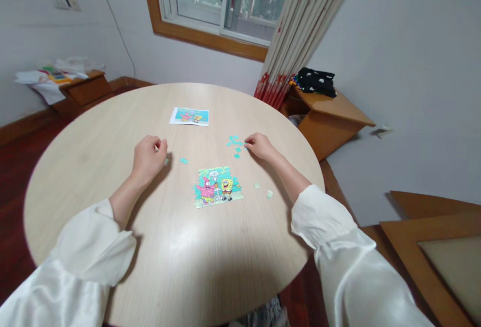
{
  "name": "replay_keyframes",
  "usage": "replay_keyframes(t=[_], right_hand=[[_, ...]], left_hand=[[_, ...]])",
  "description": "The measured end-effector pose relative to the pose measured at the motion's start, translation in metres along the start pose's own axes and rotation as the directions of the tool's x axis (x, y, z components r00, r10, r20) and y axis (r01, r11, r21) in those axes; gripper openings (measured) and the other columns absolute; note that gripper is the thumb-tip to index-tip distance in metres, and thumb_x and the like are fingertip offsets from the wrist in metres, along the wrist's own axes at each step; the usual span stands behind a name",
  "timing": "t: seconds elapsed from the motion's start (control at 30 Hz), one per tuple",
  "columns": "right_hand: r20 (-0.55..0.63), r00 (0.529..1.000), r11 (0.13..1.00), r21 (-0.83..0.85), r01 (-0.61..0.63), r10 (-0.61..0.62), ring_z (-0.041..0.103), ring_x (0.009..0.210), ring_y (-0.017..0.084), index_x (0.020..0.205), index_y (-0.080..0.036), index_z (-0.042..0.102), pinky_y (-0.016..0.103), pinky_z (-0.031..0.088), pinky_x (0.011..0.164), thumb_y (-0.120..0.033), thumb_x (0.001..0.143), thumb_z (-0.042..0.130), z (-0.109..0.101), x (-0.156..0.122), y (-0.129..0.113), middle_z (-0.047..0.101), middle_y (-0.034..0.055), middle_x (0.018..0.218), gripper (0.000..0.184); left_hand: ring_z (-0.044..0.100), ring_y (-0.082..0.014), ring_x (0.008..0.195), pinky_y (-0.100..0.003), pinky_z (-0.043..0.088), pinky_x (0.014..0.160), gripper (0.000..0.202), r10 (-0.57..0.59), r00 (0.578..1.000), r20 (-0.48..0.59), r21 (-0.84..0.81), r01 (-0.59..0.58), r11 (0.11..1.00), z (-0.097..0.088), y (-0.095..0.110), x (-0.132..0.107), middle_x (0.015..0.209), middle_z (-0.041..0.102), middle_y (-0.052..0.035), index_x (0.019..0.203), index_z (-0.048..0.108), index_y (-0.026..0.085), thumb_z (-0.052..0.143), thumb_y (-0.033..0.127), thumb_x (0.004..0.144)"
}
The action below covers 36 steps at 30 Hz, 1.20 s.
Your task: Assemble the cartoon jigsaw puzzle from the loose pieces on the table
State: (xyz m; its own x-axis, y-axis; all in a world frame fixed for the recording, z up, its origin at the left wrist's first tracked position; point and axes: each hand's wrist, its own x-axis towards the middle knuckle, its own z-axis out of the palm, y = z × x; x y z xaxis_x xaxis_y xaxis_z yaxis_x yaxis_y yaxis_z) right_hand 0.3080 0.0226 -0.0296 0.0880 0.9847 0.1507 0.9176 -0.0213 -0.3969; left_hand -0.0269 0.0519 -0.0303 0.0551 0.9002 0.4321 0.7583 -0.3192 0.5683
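A partly assembled jigsaw puzzle [218, 187] with cartoon figures lies flat near the middle of the table. My left hand [148, 155] is closed, left of the puzzle, its fingers curled in. A teal puzzle piece [166, 161] shows at its lower edge; whether the fingers grip it I cannot tell. Between that hand and the puzzle lie loose teal pieces [184, 160]. My right hand [259, 145] pinches a teal puzzle piece [245, 144] at its fingertips, beside a cluster of loose pieces [234, 141]. Two pale pieces [269, 194] rest right of the puzzle.
Farther back on the round wooden table [112, 131] lies a picture sheet [191, 116] with the same cartoon figures. A wooden cabinet [338, 116] with dark cloth [316, 82] on top stands behind right, near a curtain [296, 26]. A chair [432, 237] is at the right.
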Motion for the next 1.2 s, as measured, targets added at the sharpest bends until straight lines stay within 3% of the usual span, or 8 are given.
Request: replay_keyframes(t=[0.33, 0.57, 0.7, 0.8, 0.87, 1.0, 1.1, 1.2], right_hand=[[0.095, 0.982, 0.976, 0.133, -0.172, 0.16, 0.056, 0.062, 0.011, 0.073, -0.012, 0.067, 0.023, 0.044, 0.062, -0.016, 0.073, 0.068, 0.002, 0.011, 0.017, 0.067, 0.0037, 0.068, 0.004], [0.098, 0.984, 0.955, 0.245, -0.169, 0.149, 0.053, 0.056, 0.008, 0.08, -0.009, 0.065, 0.022, 0.044, 0.06, -0.014, 0.074, 0.064, 0.004, 0.007, 0.017, 0.062, 0.0003, 0.062, 0.008], [0.004, 0.99, 0.916, 0.378, -0.135, 0.144, 0.055, 0.058, 0.01, 0.087, -0.01, 0.067, 0.026, 0.046, 0.063, -0.018, 0.069, 0.067, 0.002, 0.001, 0.01, 0.063, 0.0005, 0.064, 0.019], [-0.046, 0.982, 0.854, 0.503, -0.134, 0.181, 0.058, 0.06, 0.014, 0.078, -0.012, 0.068, 0.028, 0.047, 0.061, -0.028, 0.065, 0.072, -0.002, -0.003, -0.007, 0.065, 0.0035, 0.065, 0.021], [-0.058, 0.991, 0.809, 0.584, -0.065, 0.122, 0.059, 0.061, 0.014, 0.074, -0.014, 0.068, 0.029, 0.047, 0.061, -0.031, 0.063, 0.074, -0.004, -0.008, -0.026, 0.067, 0.0043, 0.068, 0.021], [0.068, 0.996, 0.715, 0.699, -0.013, -0.049, 0.06, 0.062, 0.014, 0.072, -0.015, 0.067, 0.028, 0.049, 0.059, -0.036, 0.062, 0.076, 0.003, -0.026, -0.076, 0.067, 0.004, 0.067, 0.025], [0.154, 0.979, 0.679, 0.734, -0.023, -0.133, 0.061, 0.062, 0.013, 0.069, -0.016, 0.066, 0.028, 0.05, 0.06, -0.035, 0.063, 0.076, 0.02, -0.043, -0.106, 0.066, 0.0026, 0.066, 0.023], [0.162, 0.974, 0.628, 0.777, -0.028, -0.158, 0.062, 0.065, 0.013, 0.071, -0.016, 0.065, 0.028, 0.052, 0.064, -0.032, 0.065, 0.074, 0.038, -0.057, -0.121, 0.066, 0.0017, 0.068, 0.02]], left_hand=[[0.047, -0.0184, 0.064, -0.032, 0.038, 0.066, 0.027, -0.023, 1.0, -0.001, 0.018, 0.023, 1.0, 0.004, 0.002, -0.002, 0.062, 0.046, -0.0022, 0.056, 0.036, 0.022, 0.043, 0.03, 0.08], [0.045, -0.0172, 0.066, -0.031, 0.038, 0.069, 0.025, -0.016, 1.0, 0.015, -0.016, 0.016, 1.0, 0.006, 0.001, -0.002, 0.065, 0.045, -0.0017, 0.057, 0.037, 0.021, 0.041, 0.029, 0.081], [0.044, -0.0166, 0.066, -0.03, 0.037, 0.07, 0.026, -0.046, 0.999, 0.0, -0.03, 0.046, 0.998, 0.005, -0.003, 0.001, 0.066, 0.044, -0.0014, 0.057, 0.036, 0.021, 0.041, 0.029, 0.082], [0.043, -0.0161, 0.067, -0.03, 0.037, 0.07, 0.027, -0.094, 0.995, -0.018, -0.03, 0.094, 0.995, 0.003, -0.007, 0.006, 0.066, 0.044, -0.001, 0.057, 0.036, 0.021, 0.042, 0.027, 0.082], [0.043, -0.0159, 0.066, -0.03, 0.036, 0.07, 0.027, -0.116, 0.993, -0.025, -0.041, 0.115, 0.993, 0.001, -0.008, 0.008, 0.066, 0.044, -0.0009, 0.057, 0.036, 0.021, 0.042, 0.026, 0.083], [0.044, -0.0151, 0.064, -0.03, 0.036, 0.067, 0.024, -0.113, 0.994, -0.003, -0.132, 0.112, 0.985, -0.001, -0.003, 0.008, 0.063, 0.046, -0.0002, 0.059, 0.04, 0.02, 0.043, 0.026, 0.082], [0.045, -0.0135, 0.06, -0.028, 0.037, 0.063, 0.018, -0.05, 0.995, 0.085, -0.306, 0.074, 0.949, -0.003, 0.007, 0.004, 0.061, 0.048, 0.0011, 0.063, 0.045, 0.019, 0.047, 0.025, 0.08], [0.046, -0.0113, 0.055, -0.026, 0.038, 0.057, 0.014, 0.066, 0.954, 0.294, -0.511, 0.098, 0.854, -0.006, 0.018, -0.003, 0.061, 0.052, 0.0012, 0.068, 0.05, 0.017, 0.051, 0.026, 0.078]])
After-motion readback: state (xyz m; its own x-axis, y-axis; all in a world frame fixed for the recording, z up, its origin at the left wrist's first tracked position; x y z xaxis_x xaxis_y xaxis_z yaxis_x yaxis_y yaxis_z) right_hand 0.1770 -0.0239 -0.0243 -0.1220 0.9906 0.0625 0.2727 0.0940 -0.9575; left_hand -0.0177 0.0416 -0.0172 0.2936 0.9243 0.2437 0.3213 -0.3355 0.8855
